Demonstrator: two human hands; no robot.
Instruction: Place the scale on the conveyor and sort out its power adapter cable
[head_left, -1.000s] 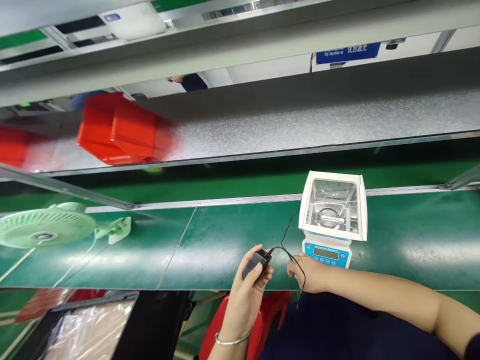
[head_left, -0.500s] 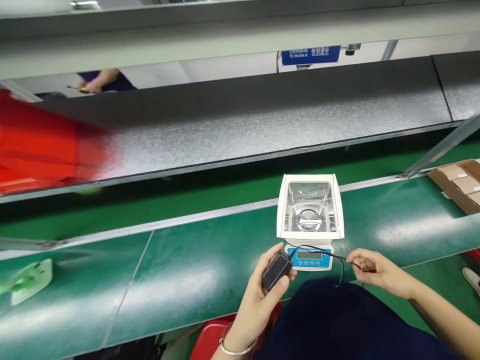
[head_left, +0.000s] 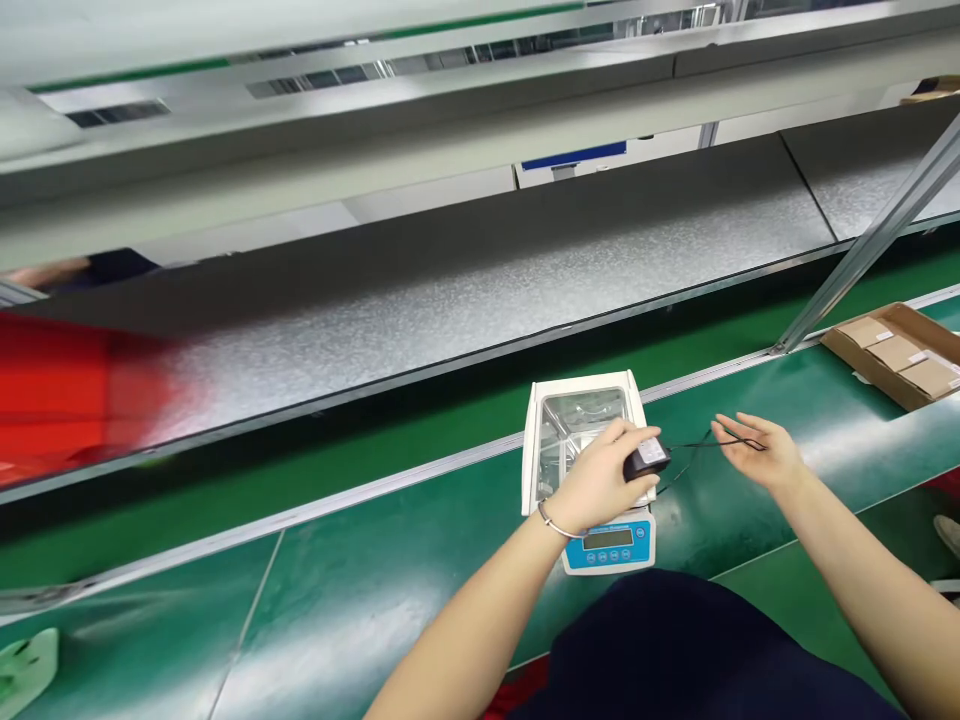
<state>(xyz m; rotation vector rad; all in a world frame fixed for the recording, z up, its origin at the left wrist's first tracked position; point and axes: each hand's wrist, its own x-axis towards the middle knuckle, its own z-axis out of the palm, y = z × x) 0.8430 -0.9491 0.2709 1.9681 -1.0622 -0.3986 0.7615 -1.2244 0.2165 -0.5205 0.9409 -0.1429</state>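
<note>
My left hand grips a small black power adapter and holds it over the right side of a white precision scale with a clear wind shield and a blue front panel. A thin black cable runs from the adapter to my right hand, which pinches it to the right of the scale. The scale stands on the green bench top.
An open cardboard box with smaller boxes inside lies at the right on the green surface. A grey conveyor belt runs behind, with a blurred red bin at the left. A slanted metal post stands at the right.
My left hand has lifted the adapter from in front of the scale up over its right side. My right hand moved up and right with the cable. The view has shifted right.
</note>
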